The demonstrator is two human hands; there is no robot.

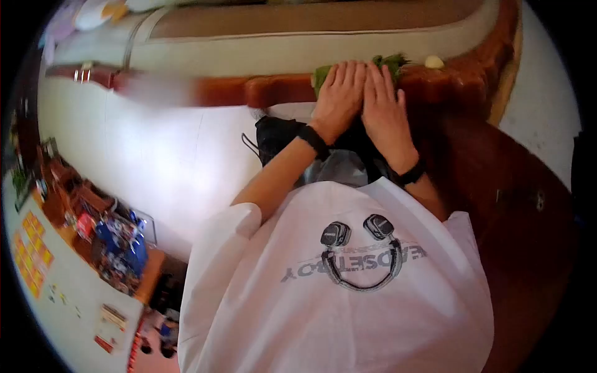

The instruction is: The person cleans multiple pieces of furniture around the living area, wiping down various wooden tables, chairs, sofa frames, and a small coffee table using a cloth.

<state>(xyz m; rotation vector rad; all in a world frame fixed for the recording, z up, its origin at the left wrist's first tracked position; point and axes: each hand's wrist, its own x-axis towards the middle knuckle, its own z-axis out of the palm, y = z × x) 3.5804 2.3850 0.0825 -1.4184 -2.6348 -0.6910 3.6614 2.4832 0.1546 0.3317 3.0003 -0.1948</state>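
My left hand [339, 93] lies flat with its fingers stretched forward on a crumpled green thing [320, 76], which may be a cloth or leaves. Close beside it, my right hand [385, 109] rests palm down on the same green thing, fingers straight. Most of that thing is hidden under both hands; a frilly dark green end shows past the right fingertips. It lies on the reddish-brown wooden front rail [273, 91] of a seat. A small pale yellow lump [434, 62] sits on the wood to the right of my hands.
Behind the rail is a beige and brown seat cushion [298, 46]. A dark wooden round-edged surface [497, 205] is at my right. On the left, a wooden shelf [152, 273] carries a blue bag [121, 245] and clutter. Plush toys [93, 15] lie at the far left.
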